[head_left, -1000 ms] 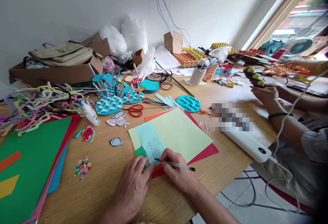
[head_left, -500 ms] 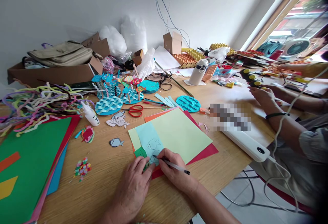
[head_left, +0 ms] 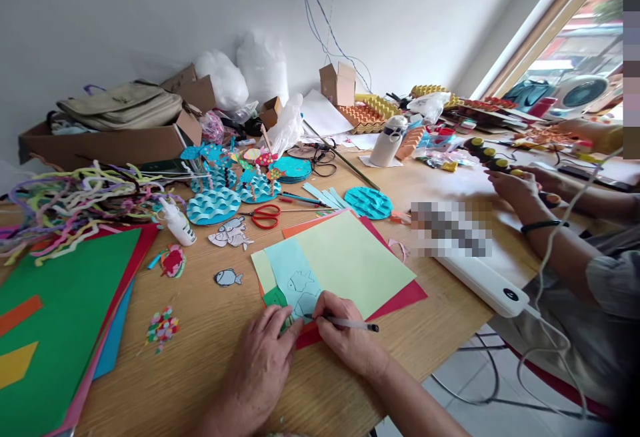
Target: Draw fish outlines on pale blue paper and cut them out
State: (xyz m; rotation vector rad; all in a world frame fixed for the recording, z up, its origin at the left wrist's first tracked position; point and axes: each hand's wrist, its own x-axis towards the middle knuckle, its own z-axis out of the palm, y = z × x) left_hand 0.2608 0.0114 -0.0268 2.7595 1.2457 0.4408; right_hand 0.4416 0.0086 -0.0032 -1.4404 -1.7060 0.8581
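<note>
My right hand [head_left: 347, 333] grips a pen [head_left: 347, 323], its tip on a light blue paper strip [head_left: 287, 260]. A fish outline [head_left: 302, 281] is drawn on the strip, with a second curved outline below it near the pen tip. My left hand [head_left: 265, 353] lies on the lower end of the strip, fingers stretched out and pressing down. A small green paper piece [head_left: 274, 297] shows partly beneath those fingers; the rest is hidden. Under the strip is a pale yellow-green sheet [head_left: 363, 260], stacked on red paper [head_left: 419, 292] and orange paper.
Left of the sheets lie a grey paper fish [head_left: 229, 277], more fish cutouts [head_left: 231, 233], a glue bottle [head_left: 178, 222] and red scissors [head_left: 265, 217]. Coloured sheets [head_left: 75, 290] cover the far left. A power strip [head_left: 480, 280] sits at the right edge, near another person's hands [head_left: 515, 190].
My right hand and the pen have shifted slightly right and down, and the curved line below the first fish outline is longer. My left hand stays in place.
</note>
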